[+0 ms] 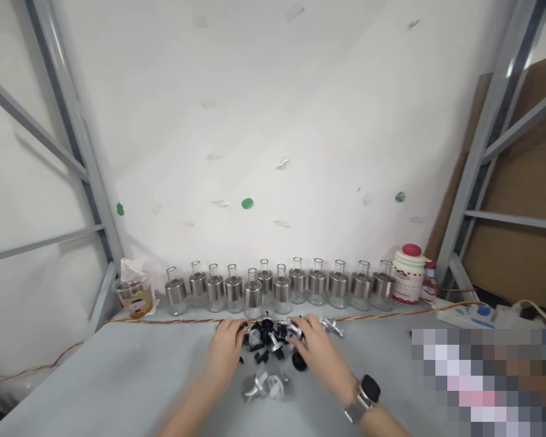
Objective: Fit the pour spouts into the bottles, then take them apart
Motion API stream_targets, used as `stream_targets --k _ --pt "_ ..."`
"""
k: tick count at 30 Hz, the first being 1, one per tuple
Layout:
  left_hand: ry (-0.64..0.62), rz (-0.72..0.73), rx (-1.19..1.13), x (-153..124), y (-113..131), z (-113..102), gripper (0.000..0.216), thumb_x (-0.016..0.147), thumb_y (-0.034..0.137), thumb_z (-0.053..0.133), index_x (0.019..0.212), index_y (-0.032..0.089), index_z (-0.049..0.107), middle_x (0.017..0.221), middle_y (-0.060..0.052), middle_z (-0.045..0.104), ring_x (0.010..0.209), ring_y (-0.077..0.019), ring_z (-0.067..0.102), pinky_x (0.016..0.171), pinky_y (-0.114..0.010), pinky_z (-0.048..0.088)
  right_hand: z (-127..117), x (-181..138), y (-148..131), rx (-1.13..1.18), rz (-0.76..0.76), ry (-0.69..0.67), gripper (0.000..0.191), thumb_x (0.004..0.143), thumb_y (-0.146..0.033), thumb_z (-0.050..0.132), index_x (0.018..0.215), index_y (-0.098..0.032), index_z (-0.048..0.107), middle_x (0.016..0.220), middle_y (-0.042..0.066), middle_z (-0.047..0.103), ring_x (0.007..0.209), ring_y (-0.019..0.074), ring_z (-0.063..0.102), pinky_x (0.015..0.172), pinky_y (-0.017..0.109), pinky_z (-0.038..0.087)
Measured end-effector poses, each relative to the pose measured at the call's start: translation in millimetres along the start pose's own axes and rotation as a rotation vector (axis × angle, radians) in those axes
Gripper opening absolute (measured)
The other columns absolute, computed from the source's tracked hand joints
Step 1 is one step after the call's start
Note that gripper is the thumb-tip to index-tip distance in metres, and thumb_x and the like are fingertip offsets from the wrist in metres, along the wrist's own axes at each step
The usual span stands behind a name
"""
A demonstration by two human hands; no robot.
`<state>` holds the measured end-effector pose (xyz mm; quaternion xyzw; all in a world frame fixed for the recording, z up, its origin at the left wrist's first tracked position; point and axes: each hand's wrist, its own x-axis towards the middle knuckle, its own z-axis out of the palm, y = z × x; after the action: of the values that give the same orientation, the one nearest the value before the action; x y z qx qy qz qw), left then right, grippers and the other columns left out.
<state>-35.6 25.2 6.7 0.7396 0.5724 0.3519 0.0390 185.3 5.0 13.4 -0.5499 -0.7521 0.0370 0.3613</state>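
My left hand (227, 346) and my right hand (316, 347) rest on a grey table (118, 376), each at one side of a heap of small black and silver spout parts (269, 341). The left fingers curl against the heap's left edge; the right fingers curl over a silver part at its right. What each hand grips, if anything, is hidden. Two loose silver and clear parts (264, 387) lie nearer to me. A smartwatch (366, 396) sits on my right wrist.
A row of several glass bottles with steel collars (277, 285) lines the white wall. A plastic cup of amber drink (134, 295) stands at the left, a white and red jar (408, 273) at the right. A twisted cable (173, 320) runs along the table; a power strip (471, 314) lies right.
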Motion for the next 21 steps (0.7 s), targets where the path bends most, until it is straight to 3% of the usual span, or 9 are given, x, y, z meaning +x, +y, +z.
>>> stream_targets --k 4,7,12,17,21 --pt "-0.037 0.07 0.066 -4 -4 11 0.035 0.08 0.015 0.039 0.11 0.02 0.055 0.086 -0.005 0.055 0.086 -0.0203 0.051 0.078 -0.034 0.041 5 7 23 -0.176 0.016 0.103 0.034 0.079 -0.024 0.05 0.112 -0.019 0.053 0.091 0.009 0.056 0.084 0.0255 0.053 0.075 0.037 0.042" --pt "-0.015 0.102 0.068 -8 2 15 0.038 0.081 0.015 0.037 0.117 0.02 0.049 0.093 -0.007 0.051 0.088 -0.0204 0.049 0.079 -0.036 0.042 5 5 15 -0.285 -0.015 0.159 0.029 0.08 -0.028 0.05 0.107 -0.02 0.056 0.096 0.011 0.056 0.09 0.0284 0.049 0.077 0.042 0.04" --pt "-0.05 0.178 -0.042 -12 20 4 0.027 0.085 0.031 0.038 0.108 0.022 0.051 0.098 -0.006 0.05 0.096 -0.0206 0.047 0.083 -0.037 0.04 14 -5 -18 -0.192 -0.151 -0.008 0.02 0.077 -0.027 0.056 0.097 -0.023 0.059 0.091 0.006 0.056 0.089 0.0242 0.048 0.08 0.038 0.038" --pt "-0.059 0.125 -0.093 -12 29 -2 0.027 0.086 0.035 0.035 0.102 0.021 0.051 0.09 -0.005 0.052 0.088 -0.0206 0.05 0.08 -0.038 0.041 22 -8 -24 -0.156 -0.114 -0.078 0.019 0.071 -0.011 0.054 0.087 -0.019 0.06 0.093 0.007 0.057 0.092 0.0253 0.047 0.083 0.039 0.035" --pt "-0.082 0.076 -0.178 -11 32 -9 0.028 0.086 0.037 0.036 0.102 0.02 0.051 0.087 -0.004 0.053 0.083 -0.019 0.051 0.078 -0.036 0.041 12 -6 -25 0.063 -0.053 -0.063 0.031 0.072 -0.006 0.047 0.098 -0.02 0.056 0.096 0.006 0.058 0.094 0.023 0.048 0.084 0.036 0.036"
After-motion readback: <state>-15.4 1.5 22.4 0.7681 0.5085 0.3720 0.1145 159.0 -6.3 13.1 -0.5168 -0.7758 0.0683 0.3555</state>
